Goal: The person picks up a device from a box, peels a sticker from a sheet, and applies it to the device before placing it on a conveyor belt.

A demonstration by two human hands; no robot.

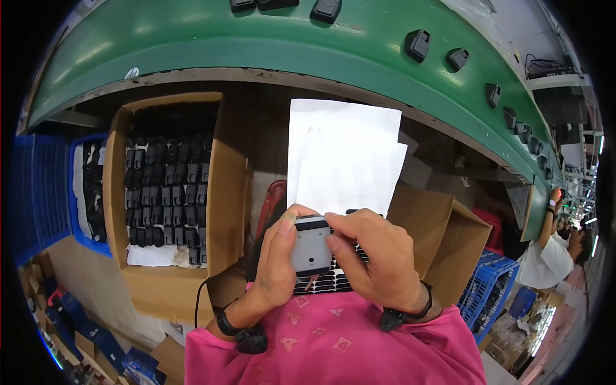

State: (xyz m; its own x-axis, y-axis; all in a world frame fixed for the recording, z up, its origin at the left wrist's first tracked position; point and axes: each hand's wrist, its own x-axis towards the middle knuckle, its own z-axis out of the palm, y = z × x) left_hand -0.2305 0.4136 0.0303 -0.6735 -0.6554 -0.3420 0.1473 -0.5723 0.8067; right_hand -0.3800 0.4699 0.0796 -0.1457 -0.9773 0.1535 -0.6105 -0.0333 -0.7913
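Between my hands is a small boxy device (311, 249) with a light grey face, a dark band at its top and a small black dot low on that face. My left hand (276, 263) grips it along the left side, thumb at the upper edge. At the upper right corner, the thumb and index finger of my right hand (385, 253) are pinched together against the device; whether something small sits between them is hidden. Just beneath lies a sheet with rows of black patches (333, 282), partly covered by my hands. White paper sheets (346, 154) lie beyond the device.
To the left, a cardboard box (115, 192) holds rows of black devices, beside a blue crate (42, 192). A green conveyor belt (256, 48) carries several black devices. Right are an open carton (417, 221), a blue basket (478, 289) and another person (542, 263).
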